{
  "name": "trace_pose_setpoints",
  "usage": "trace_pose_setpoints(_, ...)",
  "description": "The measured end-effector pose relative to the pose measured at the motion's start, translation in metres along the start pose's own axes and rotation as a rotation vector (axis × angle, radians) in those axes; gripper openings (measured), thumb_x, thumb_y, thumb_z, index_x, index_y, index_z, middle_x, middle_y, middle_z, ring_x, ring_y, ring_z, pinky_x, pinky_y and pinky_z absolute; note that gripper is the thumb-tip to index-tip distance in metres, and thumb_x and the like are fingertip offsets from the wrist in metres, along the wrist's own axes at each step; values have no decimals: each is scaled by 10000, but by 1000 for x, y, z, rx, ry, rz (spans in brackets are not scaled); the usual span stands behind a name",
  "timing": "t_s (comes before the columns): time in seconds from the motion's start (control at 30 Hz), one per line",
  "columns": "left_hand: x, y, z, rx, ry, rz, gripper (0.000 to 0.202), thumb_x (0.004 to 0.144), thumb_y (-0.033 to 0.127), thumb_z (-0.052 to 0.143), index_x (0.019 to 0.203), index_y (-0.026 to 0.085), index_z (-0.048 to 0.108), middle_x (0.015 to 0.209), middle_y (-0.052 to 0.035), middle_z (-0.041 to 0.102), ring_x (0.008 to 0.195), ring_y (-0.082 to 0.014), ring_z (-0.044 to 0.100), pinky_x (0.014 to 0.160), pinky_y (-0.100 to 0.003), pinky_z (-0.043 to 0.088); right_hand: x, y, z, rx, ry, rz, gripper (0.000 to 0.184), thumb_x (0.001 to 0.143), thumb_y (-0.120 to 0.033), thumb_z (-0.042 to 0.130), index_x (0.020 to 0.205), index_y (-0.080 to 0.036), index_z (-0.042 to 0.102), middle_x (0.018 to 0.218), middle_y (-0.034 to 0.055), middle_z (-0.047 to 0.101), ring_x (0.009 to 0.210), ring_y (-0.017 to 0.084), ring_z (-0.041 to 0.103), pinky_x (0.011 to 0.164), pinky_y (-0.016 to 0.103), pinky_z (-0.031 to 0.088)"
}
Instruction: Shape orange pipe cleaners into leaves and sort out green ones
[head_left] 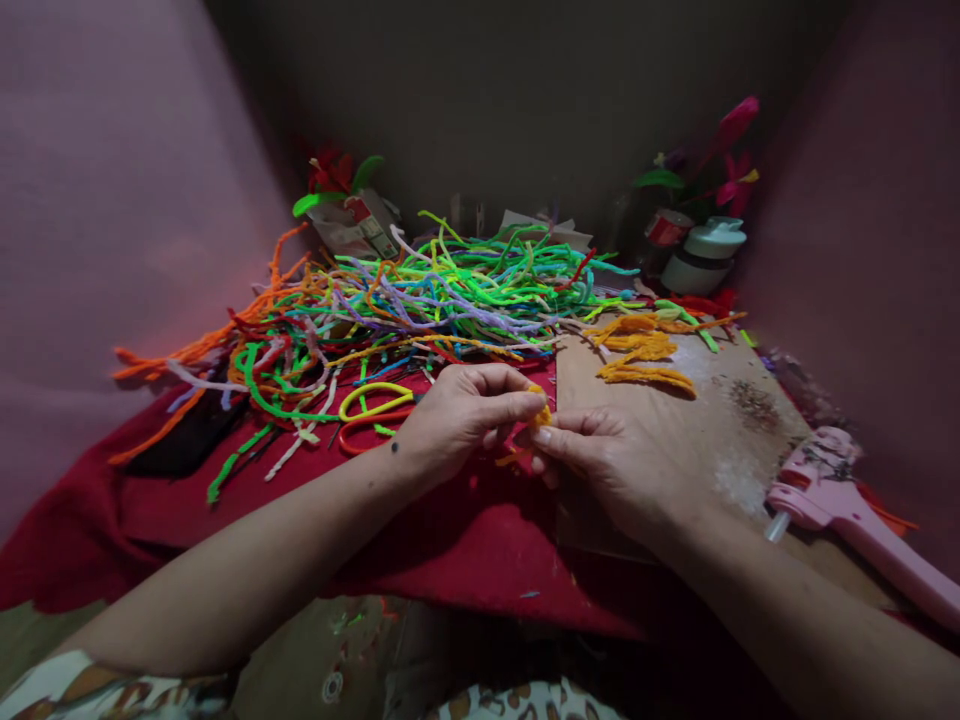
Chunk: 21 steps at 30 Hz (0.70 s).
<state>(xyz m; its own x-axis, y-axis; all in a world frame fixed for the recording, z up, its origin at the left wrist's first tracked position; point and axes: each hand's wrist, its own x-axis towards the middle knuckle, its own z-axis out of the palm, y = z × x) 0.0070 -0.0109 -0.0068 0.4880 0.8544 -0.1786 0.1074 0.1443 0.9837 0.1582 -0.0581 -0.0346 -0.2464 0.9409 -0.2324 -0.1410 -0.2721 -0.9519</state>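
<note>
Orange fuzzy pipe-cleaner piece (pixel 539 403), qty 1, is held up over the front-left edge of the tan flat board (pixel 675 455) (qty 1), approx. centre of view. Top end is pinched btwn thumb + index of left hand (pixel 476 408); lower end is pinched by thumb + fingers of right hand (pixel 600 452). Hands are nearly touching.

On board: 3 folded orange fuzzy bundles (pixel 637 347), stacked front-to-back near far edge. Pink plastic glue gun (pixel 806 495), x1, is laid at board's right side, clear nozzle twd front. Yellow-and-red-handled scissors (pixel 381 413), 1 pr, are laid on dark-red cloth (pixel 487 545), left of hands, blades hidden. Multicoloured fuzzy-stem pile (pixel 450 290) is spread behind; too tangled to count.

At back: 1 white carton w/ red label (pixel 371 225), 1 pale jar w/ light-blue lid (pixel 701 258). Carton print can't be read; no brand IDs legible.
</note>
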Motion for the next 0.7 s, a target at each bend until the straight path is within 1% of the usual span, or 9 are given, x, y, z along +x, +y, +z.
trace_pose_setpoints(0.07, -1, 4, -1, 75, -16, -11, 147, 682, 253, 659, 721, 119, 614, 551, 23, 550, 433, -46, 411, 416, -174, 283, -1, -1, 0, -13, 8, -4, 236, 751, -308, 585, 593, -137, 626, 513, -3, 530, 467, 75, 425, 461, 222, 282)
trace_pose_setpoints(0.13, -3, 4, 0, 86, -18, 5, 138, 680, 240, 656, 687, 111, 608, 550, 22, 551, 436, -45, 413, 415, -173, 287, -1, -2, 1, -25, 21, 3, 246, 749, -320, 590, 589, -136, 625, 506, -3, 528, 460, 73, 424, 457, 221, 282)
trace_pose_setpoints(0.2, -3, 2, 2, 81, 16, 51, 152, 676, 244, 662, 648, 109, 596, 541, 29, 537, 457, -45, 425, 435, -169, 314, 0, -1, 2, -26, 18, 16, 264, 748, -342, 593, 588, -134, 621, 510, 4, 536, 458, 74, 432, 450, 218, 286)
trace_pose_setpoints(0.3, -4, -2, 6, 124, 109, 160, 152, 673, 229, 664, 622, 109, 588, 563, 31, 535, 521, -54, 462, 497, -166, 363, 2, 2, 2, 17, -6, 23, 254, 742, -357, 596, 619, -135, 616, 535, 7, 555, 454, 72, 440, 444, 211, 297)
trace_pose_setpoints(0.37, -3, -3, 8, 156, 127, 190, 132, 675, 217, 657, 629, 110, 595, 574, 28, 543, 533, -58, 472, 504, -166, 371, 4, 3, 0, 42, -14, 37, 223, 726, -333, 606, 621, -138, 607, 553, 7, 570, 452, 71, 448, 450, 210, 314)
trace_pose_setpoints(0.5, -1, -1, 7, 78, 11, 87, 99, 700, 214, 620, 714, 117, 610, 567, 24, 568, 482, -65, 497, 472, -170, 374, 5, 0, -1, 23, -10, 43, 168, 703, -260, 596, 593, -134, 610, 556, 9, 584, 468, 70, 471, 495, 216, 355)
trace_pose_setpoints(0.57, 0, 1, 7, 33, -40, 68, 100, 715, 218, 600, 719, 118, 597, 535, 26, 561, 456, -66, 498, 455, -168, 365, 5, -3, 0, 4, -6, 38, 156, 699, -252, 585, 605, -134, 622, 552, 10, 583, 474, 74, 478, 499, 219, 354)
trace_pose_setpoints(0.63, 2, 3, 6, 31, -42, 88, 108, 717, 223, 595, 694, 118, 583, 525, 31, 549, 450, -59, 485, 446, -163, 352, 4, -8, 1, -4, 4, 23, 169, 710, -276, 576, 629, -137, 628, 557, 11, 584, 476, 80, 479, 493, 225, 348)
trace_pose_setpoints(0.7, 4, 4, 6, 66, 9, 119, 115, 708, 226, 604, 680, 118, 579, 543, 37, 537, 452, -45, 453, 441, -158, 338, 3, -12, 4, -31, 56, -32, 185, 718, -304, 579, 636, -142, 614, 555, 4, 579, 481, 83, 477, 494, 227, 349)
